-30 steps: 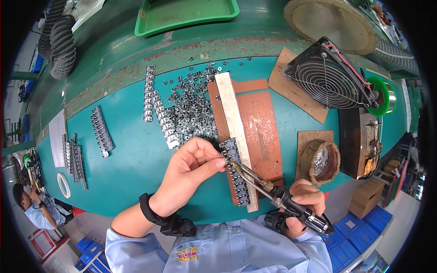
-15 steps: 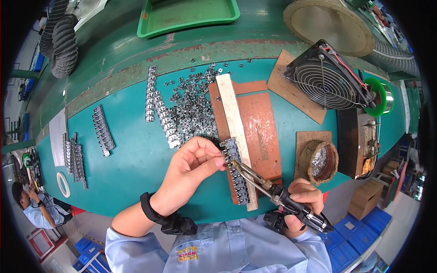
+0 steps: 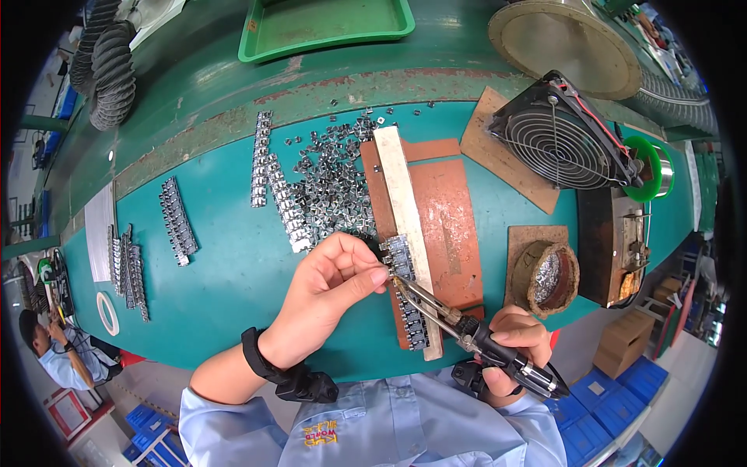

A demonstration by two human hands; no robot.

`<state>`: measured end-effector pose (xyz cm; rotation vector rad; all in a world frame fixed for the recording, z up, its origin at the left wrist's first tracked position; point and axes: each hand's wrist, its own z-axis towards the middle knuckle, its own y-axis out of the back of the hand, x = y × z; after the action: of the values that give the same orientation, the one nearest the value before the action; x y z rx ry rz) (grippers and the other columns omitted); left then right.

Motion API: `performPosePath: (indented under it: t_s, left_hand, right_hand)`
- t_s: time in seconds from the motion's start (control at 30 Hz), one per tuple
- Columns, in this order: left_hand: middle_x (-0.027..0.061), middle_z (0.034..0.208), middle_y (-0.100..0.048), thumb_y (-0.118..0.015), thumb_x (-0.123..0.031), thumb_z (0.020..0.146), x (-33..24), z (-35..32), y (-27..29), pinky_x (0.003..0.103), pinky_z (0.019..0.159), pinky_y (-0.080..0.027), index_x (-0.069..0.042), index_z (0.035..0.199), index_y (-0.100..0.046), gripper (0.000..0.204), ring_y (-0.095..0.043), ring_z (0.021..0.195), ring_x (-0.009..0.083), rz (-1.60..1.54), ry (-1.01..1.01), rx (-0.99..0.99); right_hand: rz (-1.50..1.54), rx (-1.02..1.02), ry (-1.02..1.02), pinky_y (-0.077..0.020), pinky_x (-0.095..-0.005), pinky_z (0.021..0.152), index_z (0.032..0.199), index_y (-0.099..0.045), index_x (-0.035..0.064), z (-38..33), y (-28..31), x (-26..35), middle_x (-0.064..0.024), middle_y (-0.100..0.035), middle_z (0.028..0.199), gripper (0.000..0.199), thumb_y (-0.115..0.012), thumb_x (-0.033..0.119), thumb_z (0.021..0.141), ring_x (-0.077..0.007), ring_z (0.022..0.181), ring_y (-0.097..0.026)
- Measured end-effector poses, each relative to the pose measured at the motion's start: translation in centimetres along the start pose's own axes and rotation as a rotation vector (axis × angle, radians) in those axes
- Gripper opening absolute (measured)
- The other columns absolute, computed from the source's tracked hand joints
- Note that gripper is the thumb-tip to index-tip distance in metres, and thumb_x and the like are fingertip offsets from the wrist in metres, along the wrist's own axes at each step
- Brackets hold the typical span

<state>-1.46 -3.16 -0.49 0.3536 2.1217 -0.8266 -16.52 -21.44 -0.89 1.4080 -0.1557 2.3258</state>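
My left hand (image 3: 331, 300) pinches something thin at the upper end of a row of small metal parts (image 3: 406, 294) lined up along a pale wooden strip (image 3: 403, 202). What sits between its fingertips is too small to make out. My right hand (image 3: 510, 342) grips the black handle of a soldering iron (image 3: 467, 331). The iron's tip points up-left and meets the row of parts just beside my left fingertips. The strip lies on a brown board (image 3: 443, 226).
A heap of loose metal parts (image 3: 331, 194) and several finished rows (image 3: 177, 222) lie on the teal bench. On the right are a round tin of solder residue (image 3: 548, 274), a black fan (image 3: 560, 144) and a green wire spool (image 3: 650, 167). A green tray (image 3: 331, 23) sits behind.
Both hands stay in place at the row of parts. The view has shifted only slightly.
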Motion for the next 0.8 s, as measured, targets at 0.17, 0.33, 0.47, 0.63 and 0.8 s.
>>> performPosePath:
  t_s: [0.17,0.33,0.47,0.63,0.8]
  left_hand:
    - [0.0008,0.08,-0.057,-0.057,-0.004,0.082,0.1,0.0,0.0,0.018,0.066,-0.042,-0.005,0.088,-0.047,0.011,-0.053,0.074,0.0051,-0.004,-0.011,0.003]
    - [0.0015,0.076,-0.055,-0.056,-0.006,0.083,0.0,0.0,-0.1,0.022,0.068,-0.043,-0.005,0.086,-0.046,0.01,-0.053,0.073,0.0089,0.02,-0.001,-0.015]
    - [0.0005,0.08,-0.057,-0.056,-0.004,0.082,0.2,0.0,0.0,0.018,0.066,-0.042,-0.005,0.087,-0.047,0.01,-0.053,0.075,0.005,0.002,-0.014,0.01]
    - [0.0016,0.08,-0.057,-0.054,-0.005,0.084,0.1,-0.1,0.0,0.021,0.069,-0.042,-0.004,0.088,-0.047,0.008,-0.054,0.075,0.0075,-0.006,-0.013,0.01]
    - [0.0031,0.08,-0.056,-0.05,-0.007,0.085,-0.1,-0.1,-0.1,0.024,0.072,-0.044,-0.004,0.09,-0.048,0.006,-0.055,0.075,0.0107,-0.024,-0.001,-0.006]
  right_hand:
    - [-0.011,0.009,0.01,-0.0397,-0.0292,0.043,0.086,-0.05,0.0001,0.0,0.1,0.0,-0.0052,-0.051,0.05,0.035,-0.069,0.015,0.061,-0.017,0.041,-0.049]
    - [-0.009,0.013,0.007,-0.0401,-0.0296,0.044,0.086,-0.05,-0.0002,-0.2,0.1,-0.1,-0.0059,-0.051,0.05,0.036,-0.07,0.017,0.062,-0.0177,0.041,-0.048]
    - [0.007,-0.1,-0.009,-0.041,-0.0298,0.047,0.087,-0.05,-0.0004,-1.3,0.2,-0.2,-0.0079,-0.053,0.057,0.036,-0.07,0.02,0.064,-0.0186,0.046,-0.049]
    - [0.02,-0.167,-0.086,-0.0414,-0.0299,0.049,0.087,-0.049,-0.0006,-2.2,0.3,-0.1,-0.0089,-0.055,0.066,0.038,-0.07,0.024,0.066,-0.0195,0.052,-0.05]
    - [0.014,-0.153,-0.084,-0.0411,-0.0295,0.049,0.087,-0.05,-0.0008,-2.2,0.3,-0.2,-0.0081,-0.055,0.069,0.039,-0.07,0.025,0.067,-0.0193,0.053,-0.05]
